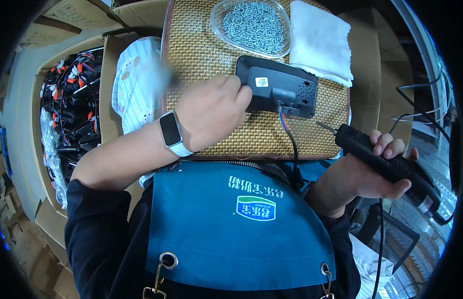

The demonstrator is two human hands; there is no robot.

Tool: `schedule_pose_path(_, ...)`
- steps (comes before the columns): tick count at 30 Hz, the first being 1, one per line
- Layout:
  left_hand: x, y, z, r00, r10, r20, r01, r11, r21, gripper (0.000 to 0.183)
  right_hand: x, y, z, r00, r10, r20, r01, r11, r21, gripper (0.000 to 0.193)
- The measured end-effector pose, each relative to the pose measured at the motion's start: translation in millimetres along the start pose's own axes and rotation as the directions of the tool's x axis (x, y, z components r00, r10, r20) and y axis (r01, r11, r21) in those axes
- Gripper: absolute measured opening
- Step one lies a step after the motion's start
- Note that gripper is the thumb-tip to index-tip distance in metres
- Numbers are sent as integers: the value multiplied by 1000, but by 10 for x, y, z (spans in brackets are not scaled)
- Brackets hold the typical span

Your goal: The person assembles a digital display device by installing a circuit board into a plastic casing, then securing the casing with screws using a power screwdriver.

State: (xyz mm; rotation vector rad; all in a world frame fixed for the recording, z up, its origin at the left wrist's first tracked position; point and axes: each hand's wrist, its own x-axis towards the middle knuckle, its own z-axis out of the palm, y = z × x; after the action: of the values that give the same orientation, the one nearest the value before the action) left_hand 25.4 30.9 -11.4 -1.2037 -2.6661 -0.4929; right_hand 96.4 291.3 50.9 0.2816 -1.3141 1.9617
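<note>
On the woven mat lies a black plastic housing, back side up, with a white label, a perforated patch and colored wires running down from it. My left hand, wearing a watch, is closed at the housing's left edge. Its fingertips are hidden, so I cannot make out what they hold. My right hand is wrapped round a black electric screwdriver. The driver's bit points up and left, just right of the housing and apart from it. A clear tub of small silver screws sits beyond the housing.
A folded white cloth lies at the far right of the woven mat. To the left, a cardboard box stands beside black wired parts. A grey smear blurs the mat's left edge. The screwdriver's cable hangs down at right.
</note>
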Motion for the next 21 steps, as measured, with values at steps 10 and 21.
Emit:
schedule_pose_path(10, 39, 72, -35, 995, -64, 79, 58, 996, 68, 14, -13, -37, -96, 1000, 12, -15, -11, 1000, 17, 62)
schedule_pose_path(21, -29, 48, 61, 995, -91, -50, 87, 994, -73, 14, 30, 441, 476, 930, 16, 366, -76, 986, 151, 80)
